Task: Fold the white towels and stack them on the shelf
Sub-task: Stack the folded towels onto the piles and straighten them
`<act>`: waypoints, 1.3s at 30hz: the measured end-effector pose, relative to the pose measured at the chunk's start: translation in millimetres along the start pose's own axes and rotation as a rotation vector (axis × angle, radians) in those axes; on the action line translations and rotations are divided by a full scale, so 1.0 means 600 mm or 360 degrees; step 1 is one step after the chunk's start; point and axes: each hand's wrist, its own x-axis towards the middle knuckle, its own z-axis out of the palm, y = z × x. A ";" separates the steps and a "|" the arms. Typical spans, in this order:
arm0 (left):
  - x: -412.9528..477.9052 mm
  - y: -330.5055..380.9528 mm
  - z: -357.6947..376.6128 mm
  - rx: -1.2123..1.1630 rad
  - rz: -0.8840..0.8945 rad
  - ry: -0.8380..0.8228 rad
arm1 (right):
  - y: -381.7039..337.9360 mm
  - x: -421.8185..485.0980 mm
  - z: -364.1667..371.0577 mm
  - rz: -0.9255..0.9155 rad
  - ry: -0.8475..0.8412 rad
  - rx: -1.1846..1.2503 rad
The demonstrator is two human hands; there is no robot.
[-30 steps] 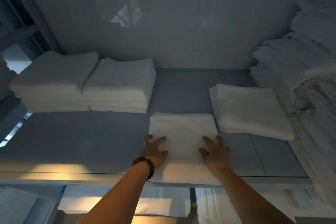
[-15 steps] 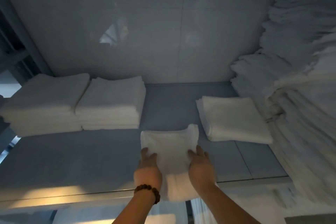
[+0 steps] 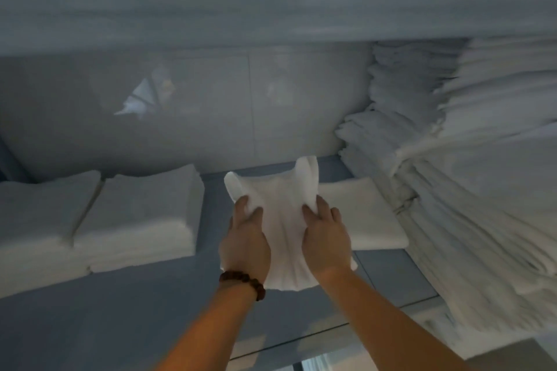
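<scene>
I hold a folded white towel (image 3: 281, 220) off the grey shelf (image 3: 126, 304), bunched between both hands. My left hand (image 3: 245, 242), with a bead bracelet on the wrist, grips its left side. My right hand (image 3: 327, 239) grips its right side. The towel's far corners stick up and its middle is creased. Just to its right a low stack of folded towels (image 3: 370, 220) lies on the shelf, partly hidden by my right hand. Two taller stacks of folded towels (image 3: 141, 214) stand side by side at the left.
A big heap of white towels (image 3: 470, 178) fills the right side, from the shelf up to the board above (image 3: 271, 0). A glossy tiled wall (image 3: 211, 117) closes the back. The shelf's front edge (image 3: 346, 331) runs below my forearms.
The towel lay flat on the shelf under my palms; both hands closed on it, squeezed it narrower and lifted it up and back toward the wall. The view tilted upward.
</scene>
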 end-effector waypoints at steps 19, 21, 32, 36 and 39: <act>0.171 0.200 0.240 0.0086 0.0057 -0.0141 | 0.371 0.232 -0.009 0.0046 -0.0178 0.0042; 0.169 0.188 0.268 0.0080 0.0008 -0.0241 | 0.390 0.234 0.017 0.0002 -0.0310 -0.0004; 0.146 0.110 0.335 -0.0389 -0.0478 -0.0829 | 0.454 0.233 0.105 0.0374 -0.0744 0.0466; 0.138 0.097 0.359 -0.0497 -0.0462 -0.0880 | 0.457 0.228 0.128 0.0328 -0.0784 0.0493; 0.133 0.093 0.362 -0.0520 -0.0465 -0.0879 | 0.459 0.220 0.128 0.0323 -0.0798 0.0452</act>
